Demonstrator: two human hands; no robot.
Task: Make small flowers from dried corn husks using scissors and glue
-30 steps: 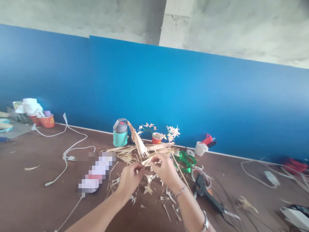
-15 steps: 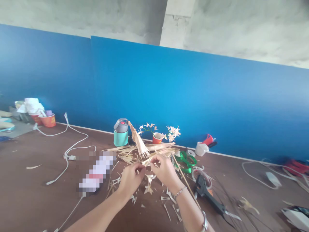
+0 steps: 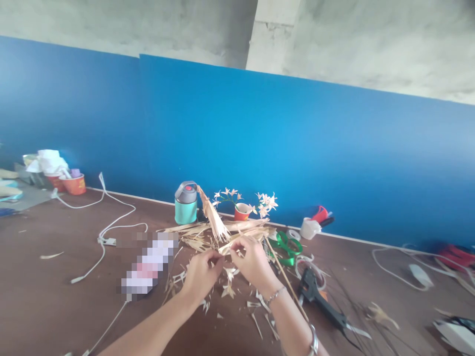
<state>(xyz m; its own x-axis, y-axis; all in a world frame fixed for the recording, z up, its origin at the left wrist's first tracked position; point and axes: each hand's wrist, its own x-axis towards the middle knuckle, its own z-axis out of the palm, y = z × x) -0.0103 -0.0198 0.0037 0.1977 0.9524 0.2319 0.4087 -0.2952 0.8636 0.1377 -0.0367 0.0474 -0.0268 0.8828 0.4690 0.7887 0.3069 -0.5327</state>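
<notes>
My left hand (image 3: 203,271) and my right hand (image 3: 252,259) meet over the middle of the table, fingers pinched close together. Between the fingertips a small pale piece shows, seemingly corn husk, though it is mostly hidden. Just beyond them lies a pile of dried husk strips (image 3: 245,228), with a larger folded husk (image 3: 214,215) leaning against a teal jar (image 3: 186,210). Below my hands are a pale husk flower (image 3: 228,290) and scattered scraps. At the back, stems of small pale flowers (image 3: 266,201) stand by a red paper cup (image 3: 242,212).
Right of my hands lie green tape (image 3: 287,248), a black glue gun (image 3: 322,300) and thin dark stems. A pixelated phone-like object (image 3: 150,267) and white cables (image 3: 111,225) are at left. A blue partition (image 3: 297,148) rises along the table's back edge.
</notes>
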